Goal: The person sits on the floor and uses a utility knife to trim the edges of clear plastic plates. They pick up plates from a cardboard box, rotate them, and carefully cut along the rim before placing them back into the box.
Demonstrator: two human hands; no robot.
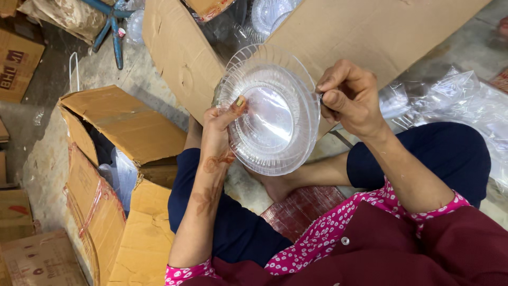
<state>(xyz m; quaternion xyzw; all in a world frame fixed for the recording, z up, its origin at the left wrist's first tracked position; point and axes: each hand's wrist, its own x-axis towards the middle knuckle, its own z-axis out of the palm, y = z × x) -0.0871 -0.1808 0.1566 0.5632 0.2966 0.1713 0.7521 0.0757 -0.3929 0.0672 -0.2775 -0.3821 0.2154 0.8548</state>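
A stack of clear ribbed plastic plates is held upright in front of me, face toward the camera. My left hand grips its left rim, thumb pressed on the front face. My right hand pinches the right rim between thumb and forefinger. I sit cross-legged on the floor in dark blue trousers, above a small red woven mat.
A large open cardboard box with more clear plastic ware stands just behind the plates. Another open cardboard box lies at my left. Crumpled clear plastic bags sit at the right. More cartons line the left edge on the concrete floor.
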